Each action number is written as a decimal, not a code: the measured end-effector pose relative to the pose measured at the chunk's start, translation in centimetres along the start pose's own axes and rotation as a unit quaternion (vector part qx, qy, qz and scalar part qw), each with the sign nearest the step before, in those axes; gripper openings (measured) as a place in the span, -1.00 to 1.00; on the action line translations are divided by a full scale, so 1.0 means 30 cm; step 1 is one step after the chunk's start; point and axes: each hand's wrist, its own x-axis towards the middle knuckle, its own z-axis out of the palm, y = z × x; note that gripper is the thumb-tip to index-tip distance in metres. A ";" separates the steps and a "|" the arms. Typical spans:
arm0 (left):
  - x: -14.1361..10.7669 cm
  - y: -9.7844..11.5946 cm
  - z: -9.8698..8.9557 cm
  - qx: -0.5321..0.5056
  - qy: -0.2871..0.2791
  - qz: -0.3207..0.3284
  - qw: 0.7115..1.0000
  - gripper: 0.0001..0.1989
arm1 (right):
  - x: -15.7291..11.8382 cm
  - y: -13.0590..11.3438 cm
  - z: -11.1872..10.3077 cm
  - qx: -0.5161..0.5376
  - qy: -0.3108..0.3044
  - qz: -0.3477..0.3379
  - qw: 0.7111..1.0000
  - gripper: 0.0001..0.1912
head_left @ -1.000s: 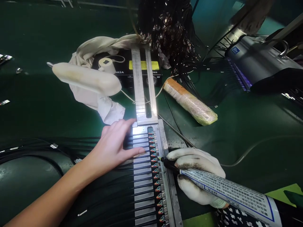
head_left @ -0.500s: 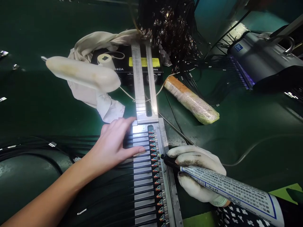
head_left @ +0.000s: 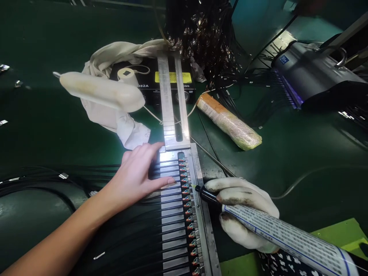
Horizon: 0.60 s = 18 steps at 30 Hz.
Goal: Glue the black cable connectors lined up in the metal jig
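Note:
My bare left hand (head_left: pixel 138 168) lies across the upper left part of a metal fixture (head_left: pixel 172 214), thumb stretched over the black cables (head_left: pixel 172 222) and fingers by its left edge. The cables lie side by side in slots. Their stripped ends show coloured wires joined to small metal connectors (head_left: pixel 188 211) in a row down the right side. In a white, stained glove, my right hand (head_left: pixel 247 211) is closed around a glue syringe (head_left: pixel 281 234) with a printed label and a black nozzle. The nozzle's fine tip sits just right of the connectors, near my left thumb.
Behind the fixture stand a black box marked 982A (head_left: pixel 149 92), a cloth (head_left: pixel 97 111) and a blurred white hanging object (head_left: pixel 100 90). A film-wrapped roll (head_left: pixel 230 120) lies right of them. Farther right is a grey lamp unit (head_left: pixel 313 73) with purple light. Dark cable bundles hang at the back.
The syringe and my right hand have shifted slightly right, drawing the tip a little away from the connectors. My left hand stays in place on the fixture. The view has shifted slightly.

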 end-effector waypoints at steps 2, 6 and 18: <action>0.001 0.000 0.001 0.001 0.002 0.002 1.000 -0.18 | -0.010 -0.018 -0.005 0.006 0.007 -0.001 1.000 -0.74; 0.002 -0.001 -0.001 0.011 0.006 0.008 1.000 -0.18 | -0.023 -0.034 0.003 -0.025 0.003 0.005 1.000 -0.79; 0.002 -0.007 0.001 0.019 0.009 0.017 1.000 -0.18 | -0.009 -0.015 0.029 -0.041 0.004 0.009 0.999 -0.83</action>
